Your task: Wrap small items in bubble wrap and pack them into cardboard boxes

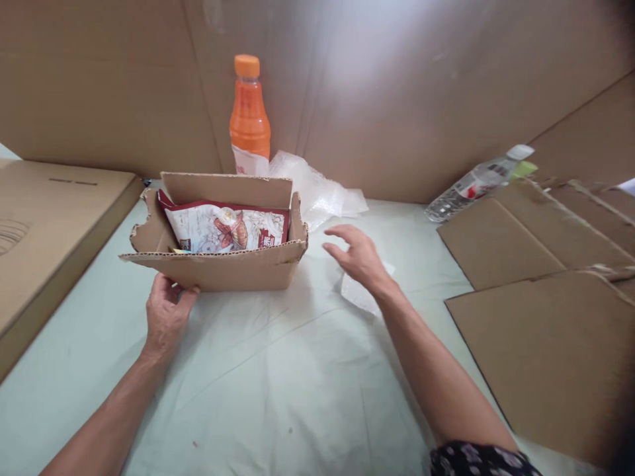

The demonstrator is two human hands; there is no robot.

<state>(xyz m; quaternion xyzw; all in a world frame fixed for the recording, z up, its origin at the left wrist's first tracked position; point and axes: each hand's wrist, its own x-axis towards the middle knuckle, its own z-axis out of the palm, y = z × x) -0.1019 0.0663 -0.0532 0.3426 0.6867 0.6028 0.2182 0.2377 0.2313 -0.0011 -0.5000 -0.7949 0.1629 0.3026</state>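
A small cardboard box (233, 272) stands with its top open on the pale green cloth. Inside it is a printed snack pouch (223, 228), white with dark red edges. My left hand (167, 309) grips the box at its lower front left corner, with some fingertips hidden behind the cardboard. To the right of the box, and apart from it, my right hand (358, 254) hovers with thumb and fingers apart, holding nothing. Partly beneath that hand lies a small piece of bubble wrap (361, 295).
Behind the box stand an orange drink bottle (249, 119) and crumpled bubble wrap (322, 188). A clear bottle (476, 185) leans beside an open carton (540, 337) on the right. At left lies a flat cardboard box (59, 218). Cardboard walls (372, 99) enclose the back.
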